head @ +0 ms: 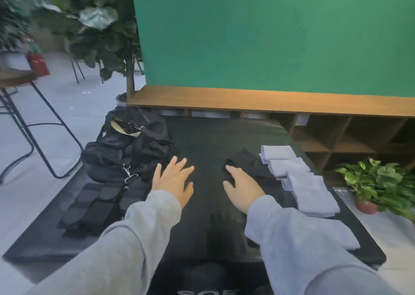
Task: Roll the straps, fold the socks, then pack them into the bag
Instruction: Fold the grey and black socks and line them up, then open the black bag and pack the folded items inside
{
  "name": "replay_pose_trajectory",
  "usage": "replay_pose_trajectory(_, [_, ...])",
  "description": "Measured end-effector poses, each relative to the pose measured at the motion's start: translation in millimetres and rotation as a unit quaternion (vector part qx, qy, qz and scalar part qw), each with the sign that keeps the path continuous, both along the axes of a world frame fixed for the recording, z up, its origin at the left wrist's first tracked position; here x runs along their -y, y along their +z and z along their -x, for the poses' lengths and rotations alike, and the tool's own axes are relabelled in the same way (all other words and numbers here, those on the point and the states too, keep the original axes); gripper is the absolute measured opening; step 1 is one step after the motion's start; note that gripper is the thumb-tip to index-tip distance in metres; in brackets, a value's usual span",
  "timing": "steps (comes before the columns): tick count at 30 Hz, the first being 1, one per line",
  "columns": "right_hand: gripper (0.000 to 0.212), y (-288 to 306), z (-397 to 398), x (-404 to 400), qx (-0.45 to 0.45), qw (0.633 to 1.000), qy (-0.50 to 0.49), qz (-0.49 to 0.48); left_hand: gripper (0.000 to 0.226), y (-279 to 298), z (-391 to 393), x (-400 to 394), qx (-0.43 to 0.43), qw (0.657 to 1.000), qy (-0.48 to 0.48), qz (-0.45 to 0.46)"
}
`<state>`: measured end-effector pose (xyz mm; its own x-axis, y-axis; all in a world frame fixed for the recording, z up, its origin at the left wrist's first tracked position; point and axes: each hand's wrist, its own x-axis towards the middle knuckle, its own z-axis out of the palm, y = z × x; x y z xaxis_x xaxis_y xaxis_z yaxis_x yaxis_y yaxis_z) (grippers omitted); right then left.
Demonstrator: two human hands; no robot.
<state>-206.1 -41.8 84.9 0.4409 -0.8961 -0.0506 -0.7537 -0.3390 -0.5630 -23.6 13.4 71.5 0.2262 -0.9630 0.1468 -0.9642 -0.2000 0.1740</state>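
Risk: black fabric strap [242,163] vs black padded surface [215,137], easy misgrab w/ right hand [243,188] only resting fingers on it, left hand [174,179] open, empty.

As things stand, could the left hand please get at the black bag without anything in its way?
Probably yes. The left hand hovers open just beside the black bag, with only bare mat between them; the right hand is off by the dark strap.
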Motion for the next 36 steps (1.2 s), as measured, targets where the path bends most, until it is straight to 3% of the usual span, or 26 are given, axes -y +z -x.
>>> replay_pose_trajectory(6, [0.060, -13.6, -46.2, 5.1, -0.013, 0.999, 0.041, -0.034, 0.080, -10.6, -61.2, -6.5, -0.021, 0.989, 0.131, -0.062])
replay_pose_trajectory(12, [0.063, -37.2, -76.6, 12.4, -0.073, 0.991, 0.072, -0.086, 0.083, -21.2, -108.4, -4.5, -0.038, 0.979, 0.182, -0.089])
replay_pose_trajectory(16, [0.068, -55.2, -88.7, 17.4, -0.169, 0.975, 0.091, -0.112, 0.081, -30.6, -137.5, -3.5, -0.065, 0.972, 0.209, -0.091])
replay_pose_trajectory(22, [0.081, -92.0, -92.5, 17.1, -0.293, 0.943, 0.095, -0.123, 0.076, -38.4, -169.3, 2.5, -0.127, 0.966, 0.214, -0.068])
replay_pose_trajectory(27, [0.090, -96.5, -92.7, 30.9, -0.301, 0.940, 0.105, -0.122, 0.069, -37.9, -194.0, 23.3, -0.179, 0.960, 0.203, -0.078])
replay_pose_trajectory(32, [0.098, -98.8, -94.0, 41.5, -0.307, 0.937, 0.113, -0.122, 0.062, -44.9, -213.0, 39.1, -0.179, 0.956, 0.184, -0.141])
replay_pose_trajectory(36, [0.105, -99.6, -96.9, 50.4, -0.310, 0.935, 0.117, -0.126, 0.074, -55.4, -224.8, 41.7, -0.219, 0.954, 0.140, -0.150])
